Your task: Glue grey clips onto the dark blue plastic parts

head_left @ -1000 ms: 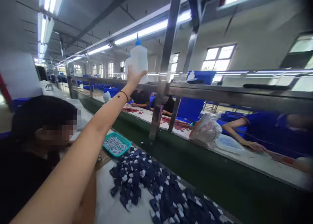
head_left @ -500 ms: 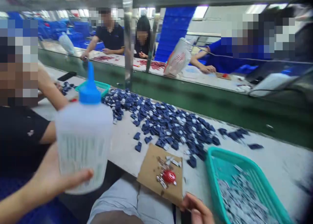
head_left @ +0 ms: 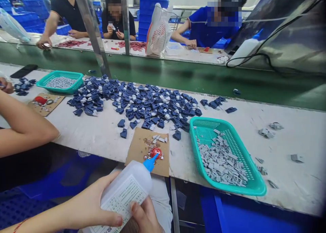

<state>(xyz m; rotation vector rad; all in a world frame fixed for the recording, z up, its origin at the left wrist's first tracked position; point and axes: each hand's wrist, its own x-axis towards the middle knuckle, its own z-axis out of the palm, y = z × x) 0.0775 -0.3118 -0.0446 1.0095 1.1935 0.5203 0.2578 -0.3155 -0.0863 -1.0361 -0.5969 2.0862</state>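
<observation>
At the near edge of the white table lies cardboard. Beside it I hold the tilted bottle, left hand half closed around it, right hand curled, gripping its side; moving it calls for steadiness.

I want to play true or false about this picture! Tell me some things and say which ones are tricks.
1. The left hand and the right hand are both on the whitish plastic bottle with a label. True.
2. The bottle's pointed blue nozzle aims straight up at the ceiling. False: it slants toward the brown cardboard piece.
3. A small, round red cap lies on the cardboard. True.
4. The dark blue pieces are all packed in a bag. False: they lie loose on the white tabletop.
5. The nearer turquoise plastic basket is full of red pieces. False: its pieces are grey.
</observation>
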